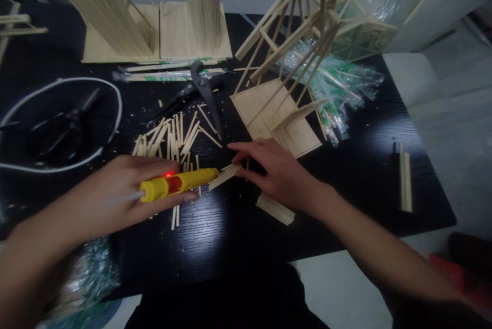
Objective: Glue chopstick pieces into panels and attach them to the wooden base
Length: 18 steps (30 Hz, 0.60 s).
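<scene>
My left hand (126, 190) is closed around a yellow pen-shaped glue gun (177, 184) with a red light lit on its body. Its tip points right at a small row of cut wooden sticks (226, 174). My right hand (277, 172) lies over that row, fingers pressed on the sticks to hold them on the black table (353, 180). Another short bundle of sticks (274, 209) lies just below my right wrist. A scatter of cut stick pieces (172, 137) sits behind the glue gun.
Black scissors (205, 93) lie behind the scatter. A stick frame on a wooden base (277, 114) stands at centre right, with plastic wrappers (338, 88) behind it. Two tall stick towers on boards (192, 32) stand at the back. A white cable (115, 108) loops at left. A few sticks (404, 178) lie near the right edge.
</scene>
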### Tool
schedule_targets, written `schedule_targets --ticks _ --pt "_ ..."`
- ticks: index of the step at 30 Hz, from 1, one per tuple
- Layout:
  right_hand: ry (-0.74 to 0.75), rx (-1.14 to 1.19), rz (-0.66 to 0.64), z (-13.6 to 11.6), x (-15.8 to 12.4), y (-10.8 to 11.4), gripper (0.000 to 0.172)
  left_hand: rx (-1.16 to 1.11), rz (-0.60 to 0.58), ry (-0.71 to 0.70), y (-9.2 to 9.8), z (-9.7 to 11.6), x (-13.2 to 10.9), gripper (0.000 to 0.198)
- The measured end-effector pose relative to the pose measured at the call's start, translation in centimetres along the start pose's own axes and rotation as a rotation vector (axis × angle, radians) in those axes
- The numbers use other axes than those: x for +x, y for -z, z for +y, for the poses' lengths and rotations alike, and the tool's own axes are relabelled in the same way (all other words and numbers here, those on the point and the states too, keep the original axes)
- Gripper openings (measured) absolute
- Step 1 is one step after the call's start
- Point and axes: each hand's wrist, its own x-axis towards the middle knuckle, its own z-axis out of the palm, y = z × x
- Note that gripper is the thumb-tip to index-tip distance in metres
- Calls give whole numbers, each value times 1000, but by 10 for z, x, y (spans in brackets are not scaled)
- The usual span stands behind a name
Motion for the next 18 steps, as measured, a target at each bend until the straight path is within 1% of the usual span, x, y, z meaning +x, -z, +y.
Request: schedule_targets --ticks 3,8,12,18 --pt "-5 4 0 -1 0 1 45 45 -63 -27 0 1 1 20" --pt "-1 6 2 1 0 0 43 -6 -50 -27 0 5 5 17" --pt "-5 5 7 2 -1 -1 43 27 -45 -46 0 8 7 19" --pt "2 8 7 2 -1 -1 44 36 -53 -30 -2 7 9 22"
